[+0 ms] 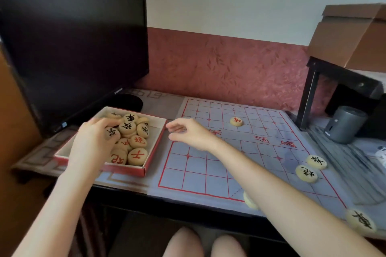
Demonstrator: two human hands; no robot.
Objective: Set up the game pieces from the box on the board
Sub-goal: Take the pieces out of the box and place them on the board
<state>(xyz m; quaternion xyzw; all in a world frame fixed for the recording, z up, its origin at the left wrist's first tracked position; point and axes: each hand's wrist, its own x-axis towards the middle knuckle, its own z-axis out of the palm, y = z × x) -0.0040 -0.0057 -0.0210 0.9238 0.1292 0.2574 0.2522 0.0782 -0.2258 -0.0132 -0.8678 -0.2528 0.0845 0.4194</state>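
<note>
A shallow red-sided box point(155, 146) on the desk holds several round cream game pieces marked in red or black. My left hand point(93, 142) reaches into the box, its fingers curled over a black-marked piece point(111, 133). My right hand point(188, 132) hovers just right of the box over the left edge of the pale board point(219, 175) with red grid lines, fingers relaxed and holding nothing. One red-marked piece point(236, 121) lies on the board's far half. Black-marked pieces lie at the right edge point(316, 161), point(306, 173) and near corner point(360, 222); another point(249, 200) is half hidden by my forearm.
A dark monitor point(71, 48) stands behind the box at the left. At the right are a black shelf frame point(313, 89) with a cardboard box point(351, 35) on top and a grey cylinder point(345, 124) beside the board. My knees show below the desk edge.
</note>
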